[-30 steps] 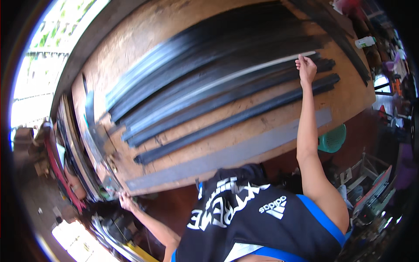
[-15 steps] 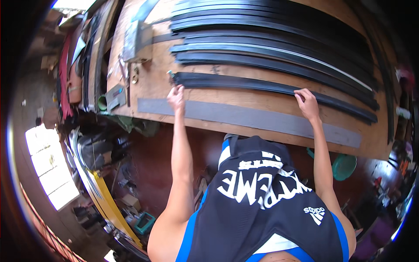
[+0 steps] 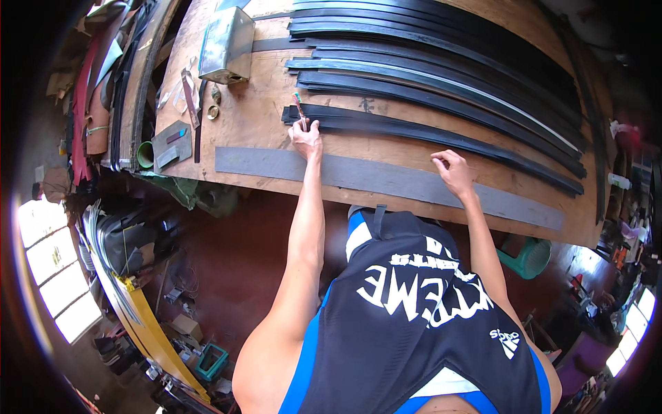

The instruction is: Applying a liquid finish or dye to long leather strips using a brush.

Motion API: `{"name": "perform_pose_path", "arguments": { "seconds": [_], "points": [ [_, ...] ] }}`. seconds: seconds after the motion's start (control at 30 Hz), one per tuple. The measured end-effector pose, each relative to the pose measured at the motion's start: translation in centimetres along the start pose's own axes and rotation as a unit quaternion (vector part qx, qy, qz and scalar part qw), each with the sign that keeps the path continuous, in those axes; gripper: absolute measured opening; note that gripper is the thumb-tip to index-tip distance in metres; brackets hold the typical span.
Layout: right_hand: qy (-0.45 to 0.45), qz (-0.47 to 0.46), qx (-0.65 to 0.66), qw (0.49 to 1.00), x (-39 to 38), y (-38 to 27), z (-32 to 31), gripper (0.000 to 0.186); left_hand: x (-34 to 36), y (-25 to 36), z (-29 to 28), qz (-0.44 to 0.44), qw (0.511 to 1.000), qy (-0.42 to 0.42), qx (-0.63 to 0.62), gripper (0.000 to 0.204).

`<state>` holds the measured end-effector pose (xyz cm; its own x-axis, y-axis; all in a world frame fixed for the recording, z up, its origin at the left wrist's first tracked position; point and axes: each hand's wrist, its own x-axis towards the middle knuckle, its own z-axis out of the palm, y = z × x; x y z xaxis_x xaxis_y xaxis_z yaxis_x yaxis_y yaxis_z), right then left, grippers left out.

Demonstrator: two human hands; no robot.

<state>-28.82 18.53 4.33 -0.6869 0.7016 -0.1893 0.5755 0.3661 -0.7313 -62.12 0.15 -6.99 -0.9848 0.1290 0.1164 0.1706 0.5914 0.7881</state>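
My left hand [image 3: 305, 140] is closed around a slim toothbrush-like brush [image 3: 298, 103], its greenish end pointing away from me. That hand is at the left end of the nearest bundle of black strips [image 3: 414, 135], by the wooden table's [image 3: 407, 160] near side. My right hand [image 3: 454, 174] hovers between this bundle and a flat grey strip [image 3: 386, 178], apart from the black strips. Its fingers are curled, and whatever they may hold is hidden. Beyond, several more long black strips [image 3: 427, 76] lie side by side, one with a pale line along it.
A square metal can [image 3: 226, 47] stands at the table's left, with a small brass piece [image 3: 213, 112] near it. A small grey plate [image 3: 172, 145] lies at the left corner. Rolled sheets [image 3: 96, 131] lean beyond the left edge. A green plastic stool [image 3: 527, 259] is below the table at right.
My right hand has come off the black bundle and moved left and toward me. My left hand has shifted slightly right along the bundle's end, with the brush in it.
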Motion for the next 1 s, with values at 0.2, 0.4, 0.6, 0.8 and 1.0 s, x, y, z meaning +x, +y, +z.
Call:
{"name": "perform_pose_path", "arguments": {
  "seconds": [0.2, 0.4, 0.6, 0.8, 1.0],
  "points": [
    [-0.06, 0.053, 0.138, 0.987, 0.6, 0.4, 2.3, 0.021, 0.2, 4.5, -2.9, -0.069, 0.983, -0.106, -0.132, 0.022],
    [-0.16, 0.24, 0.595, 0.751, 1.7, 1.7, 4.7, 0.082, -2.4, 15.0, -10.3, -0.052, 0.913, -0.237, -0.327, 0.028],
    [0.05, 0.16, 0.84, 0.516, 3.0, 6.3, 0.2, 0.034, -2.7, 20.0, -15.6, -0.032, 0.919, -0.215, -0.329, 0.033],
    [0.282, 0.027, 0.837, 0.469, 0.8, 21.1, -16.4, 0.021, -1.5, 18.7, -16.5, -0.037, 0.936, -0.194, -0.292, 0.03],
    [0.425, 0.003, 0.754, 0.501, -5.3, 36.3, -33.6, 0.029, 0.1, 14.9, -16.9, -0.081, 0.953, -0.163, -0.24, 0.026]
  ]
}}
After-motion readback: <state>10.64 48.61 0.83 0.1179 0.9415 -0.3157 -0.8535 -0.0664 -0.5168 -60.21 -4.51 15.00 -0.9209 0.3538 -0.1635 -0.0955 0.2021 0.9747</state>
